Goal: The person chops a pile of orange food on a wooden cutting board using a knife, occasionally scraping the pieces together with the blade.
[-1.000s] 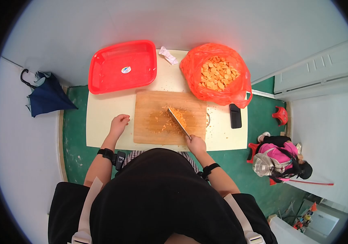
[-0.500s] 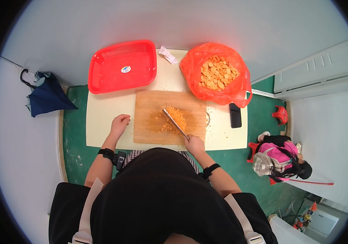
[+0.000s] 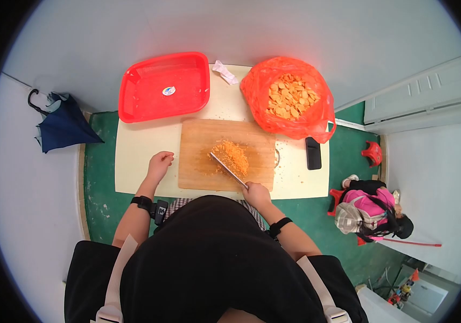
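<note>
My right hand is wrapped round the handle of a knife, whose blade slants up and left over the wooden cutting board. A heap of finely chopped orange pieces lies on the board, along the blade's upper right side, with bits scattered around. My left hand hovers by the board's left edge, fingers curled inward; whether anything small is between them is hidden.
A red basin stands at the back left, a red plastic bag of orange slices at the back right. A crumpled wrapper lies between them. Right of the board is a phone. A person sits at right.
The knife blade has shifted down and left, to the lower left side of the chopped heap, and lies at a flatter slant. My left hand looks nearly unchanged.
</note>
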